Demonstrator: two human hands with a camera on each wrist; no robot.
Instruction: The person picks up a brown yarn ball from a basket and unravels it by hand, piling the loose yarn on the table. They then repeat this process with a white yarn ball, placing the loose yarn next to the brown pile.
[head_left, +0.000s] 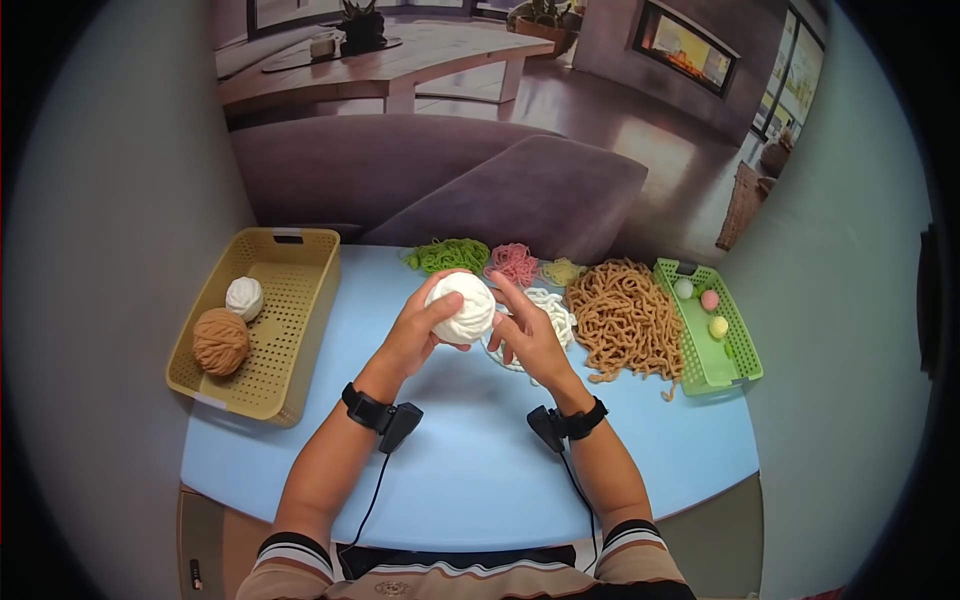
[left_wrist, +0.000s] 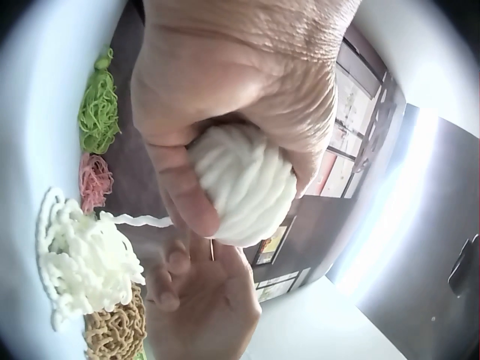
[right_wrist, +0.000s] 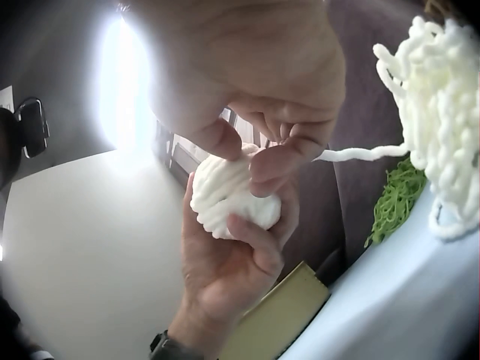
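Observation:
A white yarn ball (head_left: 475, 315) is gripped by the left hand (head_left: 405, 335), its thumb across the front. The right hand (head_left: 535, 345) is at the ball's right side, fingers bent. In the right wrist view, the right hand (right_wrist: 255, 67) has its thumb and fingertips at the ball (right_wrist: 225, 191); a white strand (right_wrist: 364, 154) runs from its curled fingers toward the loose white yarn (right_wrist: 442, 112). The left wrist view shows the left hand (left_wrist: 232, 82) round the ball (left_wrist: 251, 187), the right palm (left_wrist: 202, 300) beneath. Where the strand meets the ball is hidden.
A tan basket (head_left: 290, 350) at the left holds a brown ball (head_left: 220, 341) and a white ball (head_left: 244, 298). Green (head_left: 450, 254), pink (head_left: 514, 263), pale yellow (head_left: 562, 271) and brown yarn (head_left: 625, 320) lie behind and right. The green basket (head_left: 705, 350) holds small balls.

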